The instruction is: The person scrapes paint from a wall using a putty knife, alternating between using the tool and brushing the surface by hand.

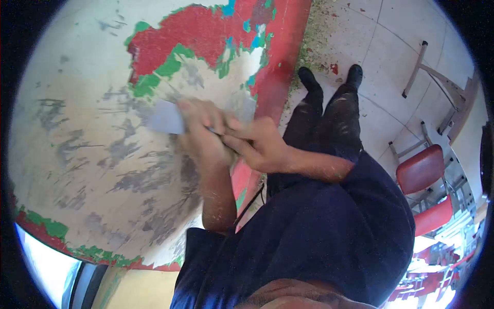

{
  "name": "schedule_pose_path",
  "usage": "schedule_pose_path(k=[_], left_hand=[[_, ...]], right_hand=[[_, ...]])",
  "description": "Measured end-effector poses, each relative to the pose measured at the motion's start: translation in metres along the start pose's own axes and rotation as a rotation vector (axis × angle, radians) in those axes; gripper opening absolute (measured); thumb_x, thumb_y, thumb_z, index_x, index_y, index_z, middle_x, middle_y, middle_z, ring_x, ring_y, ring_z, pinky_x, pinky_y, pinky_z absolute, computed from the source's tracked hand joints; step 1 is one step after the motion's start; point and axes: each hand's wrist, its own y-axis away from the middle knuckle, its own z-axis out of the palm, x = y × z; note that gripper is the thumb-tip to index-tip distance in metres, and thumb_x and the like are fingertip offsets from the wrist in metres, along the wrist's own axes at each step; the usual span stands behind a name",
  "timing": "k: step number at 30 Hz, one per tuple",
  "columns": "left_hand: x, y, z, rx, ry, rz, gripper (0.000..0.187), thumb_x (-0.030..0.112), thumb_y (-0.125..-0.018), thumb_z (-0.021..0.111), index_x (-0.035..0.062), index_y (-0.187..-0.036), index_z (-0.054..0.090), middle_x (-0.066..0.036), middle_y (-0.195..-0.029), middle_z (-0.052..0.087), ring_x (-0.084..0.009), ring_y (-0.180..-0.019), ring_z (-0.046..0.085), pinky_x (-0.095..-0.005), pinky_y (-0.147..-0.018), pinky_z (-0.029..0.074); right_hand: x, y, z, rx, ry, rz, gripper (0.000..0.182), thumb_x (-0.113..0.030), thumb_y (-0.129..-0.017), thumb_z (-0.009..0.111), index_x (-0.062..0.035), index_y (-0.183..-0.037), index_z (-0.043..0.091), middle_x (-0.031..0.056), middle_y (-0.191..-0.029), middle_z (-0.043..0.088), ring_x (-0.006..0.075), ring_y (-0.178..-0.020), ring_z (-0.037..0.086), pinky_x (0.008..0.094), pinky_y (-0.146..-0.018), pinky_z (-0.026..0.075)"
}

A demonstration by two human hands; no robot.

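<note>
A scraper with a flat pale blade (167, 117) lies against a worn surface (103, 154) of white, grey, red and green patches. My left hand (203, 131) is closed around the scraper near its blade, blurred by motion. Just to the right, my right hand (263, 145) is closed on the thin handle, its fingers close to those of my left hand. The blade points left, below a jagged patch of red and green paint (177, 38). Part of the handle is hidden by my fingers.
A red edge (280, 56) borders the surface. Paint flakes (319, 38) are scattered on the tiled floor (386, 67) near my feet. Red chairs (421, 169) and a table (469, 110) stand at the right.
</note>
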Motion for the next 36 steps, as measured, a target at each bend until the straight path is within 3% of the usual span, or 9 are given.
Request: schedule_pose_path(k=[3, 6, 7, 10, 14, 15, 19, 23, 36], left_hand=[[-0.013, 0.011, -0.007, 0.007, 0.021, -0.135, 0.042, 0.042, -0.096, 0.038, 0.0132, -0.066, 0.031, 0.001, -0.058, 0.028, -0.0130, -0.049, 0.034, -0.0315, -0.051, 0.039], [0.007, 0.001, 0.020, 0.065, 0.070, -0.147, 0.041, 0.041, -0.096, 0.038, 0.0135, -0.066, 0.031, 0.001, -0.059, 0.030, -0.0148, -0.050, 0.037, -0.0315, -0.053, 0.040], [-0.002, -0.002, 0.013, 0.064, 0.052, -0.087, 0.041, 0.041, -0.096, 0.038, 0.0134, -0.066, 0.031, 0.000, -0.058, 0.030, -0.0166, -0.050, 0.038, -0.0320, -0.053, 0.040], [0.000, 0.006, 0.009, 0.009, 0.086, -0.117, 0.039, 0.035, -0.097, 0.036, 0.0106, -0.067, 0.032, -0.001, -0.056, 0.030, -0.0133, -0.044, 0.034, -0.0319, -0.045, 0.043], [0.020, -0.015, 0.031, 0.005, 0.011, -0.011, 0.041, 0.038, -0.097, 0.038, 0.0107, -0.067, 0.032, 0.000, -0.056, 0.029, -0.0134, -0.044, 0.034, -0.0330, -0.045, 0.043], [0.024, -0.020, 0.031, -0.013, 0.022, -0.001, 0.041, 0.038, -0.096, 0.038, 0.0107, -0.066, 0.032, 0.000, -0.056, 0.029, -0.0134, -0.044, 0.034, -0.0332, -0.045, 0.043], [0.005, 0.000, 0.021, 0.065, -0.004, -0.122, 0.041, 0.041, -0.096, 0.037, 0.0140, -0.066, 0.032, 0.002, -0.053, 0.026, -0.0140, -0.048, 0.034, -0.0288, -0.051, 0.037], [0.021, -0.024, 0.050, -0.004, 0.002, -0.132, 0.042, 0.041, -0.097, 0.035, 0.0138, -0.066, 0.031, 0.001, -0.053, 0.024, -0.0131, -0.049, 0.034, -0.0286, -0.054, 0.037], [-0.016, -0.020, 0.046, -0.041, 0.049, -0.274, 0.045, 0.043, -0.096, 0.036, 0.0099, -0.066, 0.034, -0.003, -0.049, 0.032, -0.0197, -0.045, 0.043, -0.0350, -0.048, 0.043]], right_hand=[[0.019, 0.019, 0.015, 0.226, -0.049, -0.123, 0.016, -0.016, -0.086, 0.055, -0.0024, -0.084, 0.064, 0.0208, -0.060, 0.051, 0.0279, -0.046, 0.053, 0.0357, -0.045, 0.040], [-0.003, 0.002, -0.011, -0.043, -0.024, 0.082, 0.014, -0.007, -0.087, 0.055, 0.0011, -0.095, 0.063, 0.0161, -0.062, 0.052, 0.0103, -0.054, 0.048, 0.0281, -0.050, 0.041], [0.005, 0.002, -0.006, 0.036, -0.139, 0.053, 0.015, -0.014, -0.085, 0.058, -0.0005, -0.083, 0.064, 0.0207, -0.059, 0.049, 0.0178, -0.044, 0.045, 0.0337, -0.046, 0.040], [0.002, 0.014, 0.000, 0.105, -0.185, 0.022, 0.014, -0.014, -0.084, 0.058, -0.0009, -0.085, 0.064, 0.0213, -0.059, 0.047, 0.0176, -0.044, 0.044, 0.0332, -0.046, 0.039], [-0.020, -0.017, -0.009, 0.082, -0.140, 0.002, 0.013, -0.008, -0.088, 0.053, 0.0025, -0.088, 0.062, 0.0064, -0.056, 0.046, 0.0061, -0.056, 0.045, 0.0277, -0.051, 0.040], [-0.021, -0.025, -0.008, 0.096, -0.163, -0.010, 0.017, -0.017, -0.087, 0.056, -0.0032, -0.092, 0.065, 0.0218, -0.063, 0.049, 0.0152, -0.050, 0.049, 0.0338, -0.051, 0.042], [-0.003, 0.004, 0.000, 0.165, -0.303, -0.006, 0.022, -0.020, -0.089, 0.052, -0.0012, -0.090, 0.063, 0.0211, -0.061, 0.046, 0.0119, -0.050, 0.045, 0.0349, -0.051, 0.040], [-0.002, -0.020, -0.023, 0.011, -0.160, 0.229, 0.020, -0.013, -0.090, 0.052, 0.0048, -0.086, 0.061, 0.0010, -0.065, 0.051, 0.0043, -0.068, 0.045, 0.0249, -0.060, 0.041], [0.013, -0.001, -0.020, 0.260, -0.213, 0.173, 0.016, -0.013, -0.085, 0.058, 0.0021, -0.088, 0.062, 0.0171, -0.060, 0.046, 0.0098, -0.054, 0.045, 0.0318, -0.050, 0.040]])
